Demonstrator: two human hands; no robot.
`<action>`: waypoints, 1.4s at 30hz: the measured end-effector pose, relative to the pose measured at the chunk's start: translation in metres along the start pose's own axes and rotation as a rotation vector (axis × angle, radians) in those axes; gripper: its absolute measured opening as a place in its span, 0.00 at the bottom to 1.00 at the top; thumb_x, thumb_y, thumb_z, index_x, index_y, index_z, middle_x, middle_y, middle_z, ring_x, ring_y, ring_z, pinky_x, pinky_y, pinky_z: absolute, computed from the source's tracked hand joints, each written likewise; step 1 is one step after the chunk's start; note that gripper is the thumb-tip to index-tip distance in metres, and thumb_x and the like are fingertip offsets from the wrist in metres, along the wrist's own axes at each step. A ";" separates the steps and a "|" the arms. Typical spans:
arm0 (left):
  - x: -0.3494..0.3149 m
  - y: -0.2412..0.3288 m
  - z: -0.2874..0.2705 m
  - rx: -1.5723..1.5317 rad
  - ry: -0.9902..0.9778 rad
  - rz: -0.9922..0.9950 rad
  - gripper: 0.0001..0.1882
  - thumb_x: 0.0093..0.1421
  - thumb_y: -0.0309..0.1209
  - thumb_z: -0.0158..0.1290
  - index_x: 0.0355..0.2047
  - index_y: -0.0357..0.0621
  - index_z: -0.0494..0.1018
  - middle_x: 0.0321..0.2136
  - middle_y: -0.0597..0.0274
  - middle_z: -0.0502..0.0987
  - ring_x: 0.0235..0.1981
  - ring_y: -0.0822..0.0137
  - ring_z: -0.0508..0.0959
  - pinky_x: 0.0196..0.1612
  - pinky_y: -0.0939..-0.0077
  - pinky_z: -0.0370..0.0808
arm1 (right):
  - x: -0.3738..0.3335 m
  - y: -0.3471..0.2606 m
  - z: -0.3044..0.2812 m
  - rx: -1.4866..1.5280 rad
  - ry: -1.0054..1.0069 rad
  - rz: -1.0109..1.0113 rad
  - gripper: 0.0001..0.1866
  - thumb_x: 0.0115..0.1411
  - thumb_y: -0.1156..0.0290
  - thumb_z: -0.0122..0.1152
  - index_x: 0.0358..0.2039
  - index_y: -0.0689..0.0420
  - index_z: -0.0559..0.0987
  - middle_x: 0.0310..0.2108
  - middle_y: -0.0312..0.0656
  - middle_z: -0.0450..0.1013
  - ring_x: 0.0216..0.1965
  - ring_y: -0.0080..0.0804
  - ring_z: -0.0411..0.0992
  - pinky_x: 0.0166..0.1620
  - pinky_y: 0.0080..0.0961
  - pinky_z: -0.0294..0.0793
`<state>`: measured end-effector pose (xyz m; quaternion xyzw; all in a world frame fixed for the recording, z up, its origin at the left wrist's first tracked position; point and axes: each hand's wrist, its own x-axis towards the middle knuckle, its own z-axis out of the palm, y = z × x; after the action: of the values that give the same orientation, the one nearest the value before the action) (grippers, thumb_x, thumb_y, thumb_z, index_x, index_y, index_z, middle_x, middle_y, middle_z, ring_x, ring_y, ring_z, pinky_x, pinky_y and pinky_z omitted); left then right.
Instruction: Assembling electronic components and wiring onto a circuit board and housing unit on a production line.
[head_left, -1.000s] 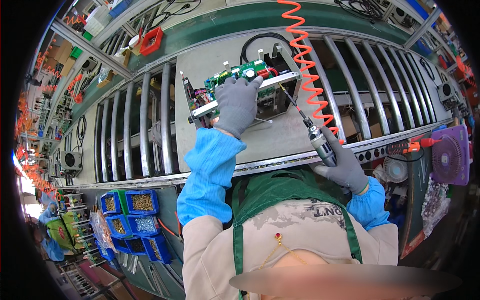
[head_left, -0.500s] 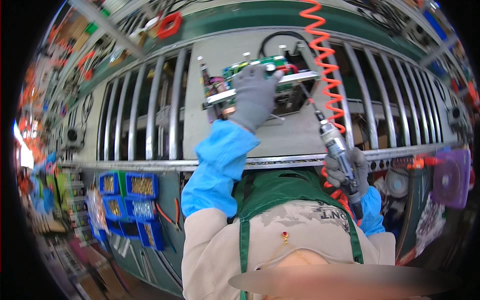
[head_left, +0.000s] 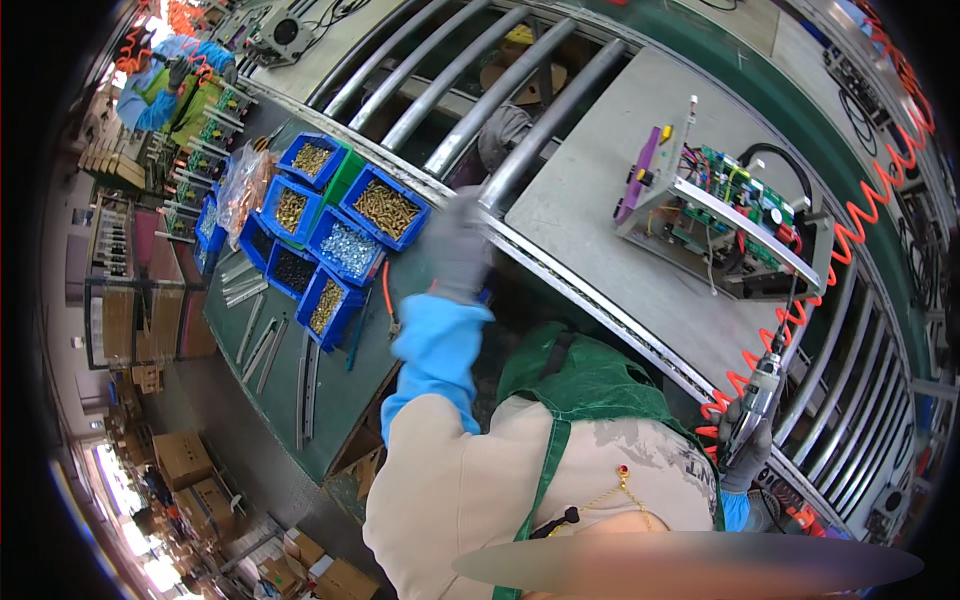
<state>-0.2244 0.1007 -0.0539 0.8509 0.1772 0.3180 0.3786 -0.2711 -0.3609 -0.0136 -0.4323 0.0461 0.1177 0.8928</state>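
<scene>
Now left hand (head_left: 460, 245) beside bins (head_left: 385, 208), off the unit (head_left: 745, 220)

Half a second ago the left hand lay over the green board (head_left: 760, 205); now it blurs past the counter's (head_left: 275, 410) edge, fingers too smeared to tell open or closed. The right hand (head_left: 745, 445) still has its fingers wrapped round the screwdriver (head_left: 757, 400). The bins, along the counter's edge nearest the rollers (head_left: 555, 122), hold brass, silvery and dark small parts. The unit stands toward the right edge of a grey panel (head_left: 600, 160). Cardboard boxes (head_left: 183, 460) stand beyond the counter.
</scene>
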 end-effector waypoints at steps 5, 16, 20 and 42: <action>0.025 -0.129 -0.144 1.128 -0.232 -0.677 0.21 0.56 0.37 0.51 0.49 0.45 0.72 0.46 0.45 0.73 0.45 0.50 0.76 0.48 0.59 0.73 | 0.002 0.009 -0.006 0.026 0.031 0.019 0.38 0.54 0.60 0.63 0.58 0.62 0.57 0.29 0.49 0.71 0.18 0.34 0.73 0.36 0.41 0.81; 0.054 -0.184 -0.154 1.003 -0.526 -0.513 0.15 0.55 0.34 0.52 0.43 0.45 0.75 0.40 0.47 0.77 0.44 0.47 0.75 0.46 0.56 0.71 | -0.003 0.015 0.027 -0.025 0.159 0.028 0.46 0.50 0.55 0.64 0.66 0.46 0.50 0.28 0.45 0.71 0.18 0.28 0.70 0.34 0.32 0.77; 0.048 -0.179 -0.161 1.000 -0.418 -0.451 0.14 0.59 0.36 0.49 0.43 0.47 0.75 0.40 0.48 0.77 0.44 0.47 0.75 0.46 0.57 0.71 | 0.001 0.010 0.044 -0.011 0.175 0.001 0.50 0.50 0.55 0.65 0.67 0.42 0.46 0.27 0.45 0.70 0.18 0.28 0.71 0.33 0.32 0.78; 0.066 0.285 0.197 -0.622 -1.408 0.017 0.15 0.62 0.25 0.48 0.49 0.34 0.71 0.35 0.54 0.78 0.33 0.72 0.77 0.35 0.83 0.75 | 0.002 -0.014 0.048 -0.093 0.186 0.091 0.53 0.42 0.55 0.65 0.67 0.45 0.48 0.27 0.43 0.69 0.21 0.26 0.71 0.31 0.25 0.79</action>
<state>-0.0260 -0.1532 0.0878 0.7082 -0.2097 -0.2606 0.6217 -0.2667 -0.3314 0.0269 -0.4799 0.1430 0.1196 0.8573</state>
